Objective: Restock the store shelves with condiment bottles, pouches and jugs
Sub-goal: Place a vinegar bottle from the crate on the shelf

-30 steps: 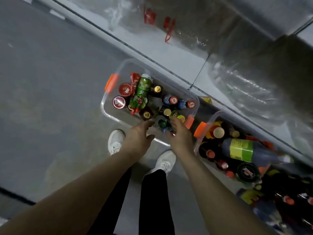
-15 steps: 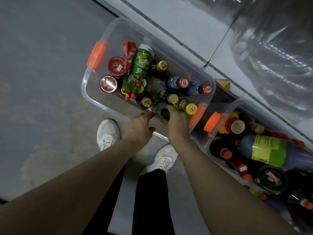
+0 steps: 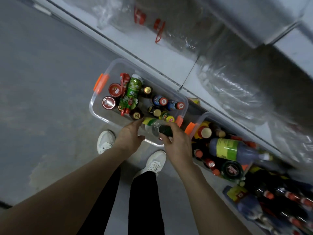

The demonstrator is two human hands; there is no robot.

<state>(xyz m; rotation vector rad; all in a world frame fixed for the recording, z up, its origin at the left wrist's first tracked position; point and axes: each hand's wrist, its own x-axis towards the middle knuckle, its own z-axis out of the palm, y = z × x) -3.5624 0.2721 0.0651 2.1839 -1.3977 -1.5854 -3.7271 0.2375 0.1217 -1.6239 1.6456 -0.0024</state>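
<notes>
1. Your right hand (image 3: 177, 145) is clenched round the dark green cap (image 3: 166, 130) of a clear plastic bottle with a yellow-green label (image 3: 149, 121). The cap makes a sure handle on a bottle that lies slantwise.
2. Your left hand (image 3: 129, 136) reaches in beside it, fingertips at the label end and thumb spread apart. This view does not show whether it grasps the body or only steadies it.
3. That bottle sits tilted at the near edge of the clear plastic storage bin with orange latches (image 3: 94, 106), neck toward you. It looks ready to come out over the rim.
4. Deeper in the bin, 2 red-lidded jars (image 3: 115, 89) stand upright beside a green printed pouch (image 3: 133, 92). The blue-labelled bottles with red caps (image 3: 160, 100) stand with caps up, likely so each can be picked by its top.
5. Just beside on your right is a second clear bin (image 3: 203, 114). A large dark bottle with a green-yellow label (image 3: 237, 150) lies flat across smaller bottles there, probably because it is too tall to stand.
6. Both bins sit on the grey floor (image 3: 42, 82), close to the pale bottom shelf (image 3: 152, 53), which keeps your carry short. Clear plastic-wrapped packs (image 3: 237, 85) occupy part of that shelf.
7. Support the body before you lift, since a cap-only hold could let the bottle swing.
</notes>
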